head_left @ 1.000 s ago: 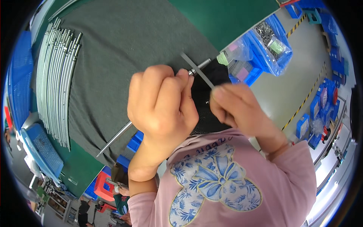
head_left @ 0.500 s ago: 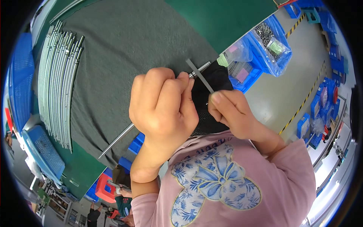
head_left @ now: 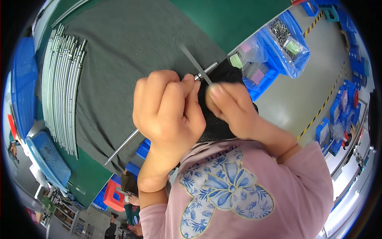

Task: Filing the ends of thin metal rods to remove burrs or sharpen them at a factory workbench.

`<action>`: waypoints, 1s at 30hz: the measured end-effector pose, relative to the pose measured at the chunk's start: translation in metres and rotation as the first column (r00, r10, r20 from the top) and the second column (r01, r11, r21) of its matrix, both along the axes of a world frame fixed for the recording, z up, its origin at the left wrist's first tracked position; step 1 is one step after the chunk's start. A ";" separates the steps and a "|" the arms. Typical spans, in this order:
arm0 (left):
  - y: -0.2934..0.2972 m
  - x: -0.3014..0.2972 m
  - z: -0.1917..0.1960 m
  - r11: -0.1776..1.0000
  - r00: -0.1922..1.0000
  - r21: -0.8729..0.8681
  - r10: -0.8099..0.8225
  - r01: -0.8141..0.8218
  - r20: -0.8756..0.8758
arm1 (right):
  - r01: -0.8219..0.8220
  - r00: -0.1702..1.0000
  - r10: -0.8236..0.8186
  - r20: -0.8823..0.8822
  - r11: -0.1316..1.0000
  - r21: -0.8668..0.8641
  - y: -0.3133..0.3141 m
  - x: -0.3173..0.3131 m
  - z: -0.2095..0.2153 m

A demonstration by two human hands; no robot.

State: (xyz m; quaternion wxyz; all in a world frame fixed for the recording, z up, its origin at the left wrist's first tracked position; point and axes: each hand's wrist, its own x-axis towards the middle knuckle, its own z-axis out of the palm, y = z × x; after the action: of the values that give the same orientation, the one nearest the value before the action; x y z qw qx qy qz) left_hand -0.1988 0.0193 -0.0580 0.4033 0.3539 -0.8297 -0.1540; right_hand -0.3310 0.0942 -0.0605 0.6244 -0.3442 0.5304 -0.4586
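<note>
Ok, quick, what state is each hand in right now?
Left hand: closed, holding a metal rod.
Right hand: closed, holding a flat grey strip that crosses the rod near its end.

A flat grey strip (head_left: pixel 194 61) crosses a slanting silvery rod (head_left: pixel 122 147).

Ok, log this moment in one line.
left hand: grips metal rod; right hand: holds flat grey strip across rod; other rods: side by side, left

pink shirt (head_left: pixel 296 187) — blue bow print (head_left: pixel 232 187)
</note>
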 end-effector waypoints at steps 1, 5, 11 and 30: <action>0.001 0.000 0.000 0.999 1.000 0.037 0.001 -0.002 0.014 | 0.027 0.999 -0.027 -0.028 1.000 -0.006 0.011 0.001 -0.006; 0.002 0.001 0.000 1.000 0.999 0.009 -0.003 0.003 0.037 | 0.006 0.992 -0.021 -0.125 0.993 -0.122 -0.007 -0.001 -0.007; 0.000 -0.001 -0.001 1.000 0.999 0.005 0.004 -0.004 0.046 | 0.088 0.986 -0.109 -0.126 0.983 -0.162 0.012 0.007 -0.030; -0.003 0.000 0.000 1.000 1.000 -0.031 -0.006 0.006 -0.002 | -0.002 0.910 -0.136 -0.392 0.943 -0.333 -0.009 0.010 -0.036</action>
State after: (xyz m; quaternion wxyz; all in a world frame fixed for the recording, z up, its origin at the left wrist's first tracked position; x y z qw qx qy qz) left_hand -0.1990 0.0162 -0.0576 0.4091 0.3450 -0.8326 -0.1428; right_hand -0.3214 0.0849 -0.0969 0.4175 -0.5123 0.5777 -0.4791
